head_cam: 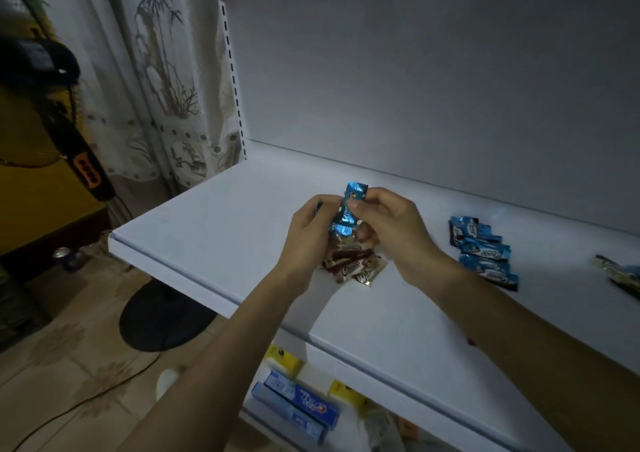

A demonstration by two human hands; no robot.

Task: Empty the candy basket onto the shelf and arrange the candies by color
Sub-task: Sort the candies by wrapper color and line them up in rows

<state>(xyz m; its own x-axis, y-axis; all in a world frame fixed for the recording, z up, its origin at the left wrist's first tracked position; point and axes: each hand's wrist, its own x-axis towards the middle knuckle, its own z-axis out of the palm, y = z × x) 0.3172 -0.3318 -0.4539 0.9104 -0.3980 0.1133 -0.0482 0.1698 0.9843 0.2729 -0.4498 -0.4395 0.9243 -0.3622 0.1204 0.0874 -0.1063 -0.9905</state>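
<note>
Above the white shelf [214, 223], my left hand [308, 230] grips a small bunch of wrapped candies, blue ones on top. My right hand [391, 223] pinches the upper end of one blue candy [354, 193] from that bunch. Under my hands lies a heap of brown and cream candies [356, 266] on the shelf. To the right, a row of blue candies [485, 254] lies in a line. A few more candies [620, 273] sit at the right edge of the view. No basket is in view.
The shelf's front edge [242, 299] runs diagonally from upper left to lower right. A lower shelf holds blue toothpaste boxes [298, 406] and yellow packs [282, 358]. A standing fan [62, 133] with a round base [166, 316] stands on the tiled floor at left, beside a curtain [156, 71].
</note>
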